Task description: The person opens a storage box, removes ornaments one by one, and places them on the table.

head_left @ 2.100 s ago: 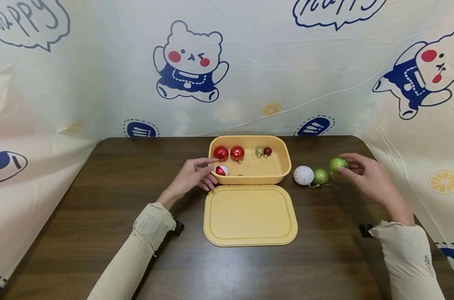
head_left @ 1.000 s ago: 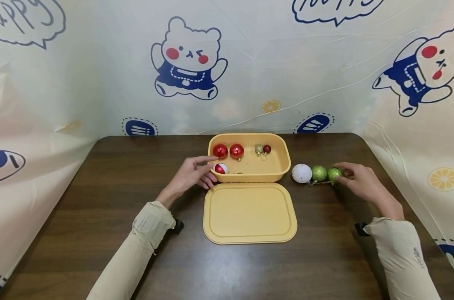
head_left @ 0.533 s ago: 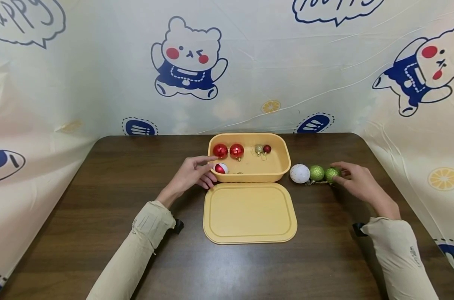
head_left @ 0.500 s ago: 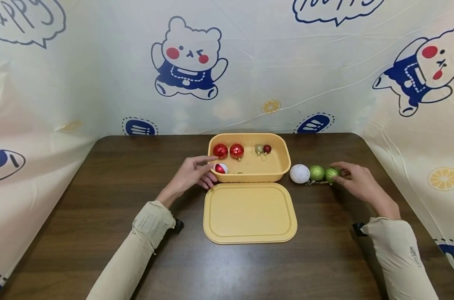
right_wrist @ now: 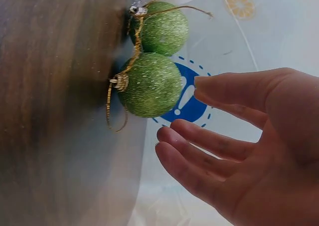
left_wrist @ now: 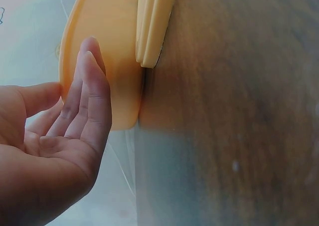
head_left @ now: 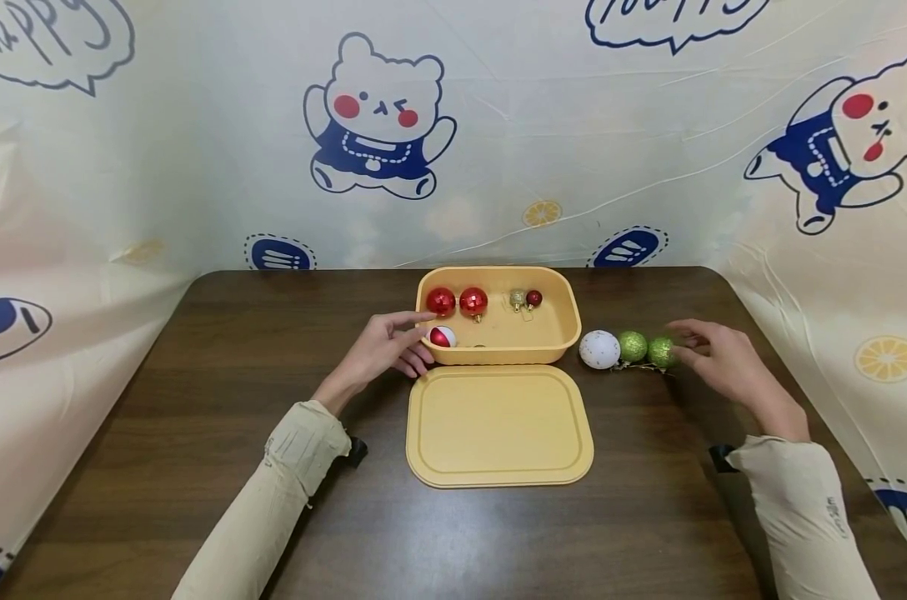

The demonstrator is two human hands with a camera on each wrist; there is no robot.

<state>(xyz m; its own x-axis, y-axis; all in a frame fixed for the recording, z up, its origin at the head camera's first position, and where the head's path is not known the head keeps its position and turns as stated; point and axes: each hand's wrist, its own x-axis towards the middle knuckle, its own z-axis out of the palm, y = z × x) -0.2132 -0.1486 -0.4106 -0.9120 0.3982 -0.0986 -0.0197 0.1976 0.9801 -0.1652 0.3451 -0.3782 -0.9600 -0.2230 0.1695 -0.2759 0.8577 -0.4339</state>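
Note:
At the left end of a yellow plastic box, my left hand rests with its fingers fairly straight against the outer wall and one fingertip over the rim. In the left wrist view this hand lies alongside the box wall. On the right, my right hand is beside a green glitter Christmas bauble. The right wrist view shows its fingers spread and a gap between thumb and bauble. A second green bauble and a white speckled bauble complete the row, left of the first.
Inside the box lie two red baubles, a red-and-white one, a small gold one and a small dark red one. The yellow lid lies flat before the box on the brown table.
My right hand set the green bauble down at the row's right end, nudged the row slightly left, then let go and drew back right. The left hand has stayed at the box.

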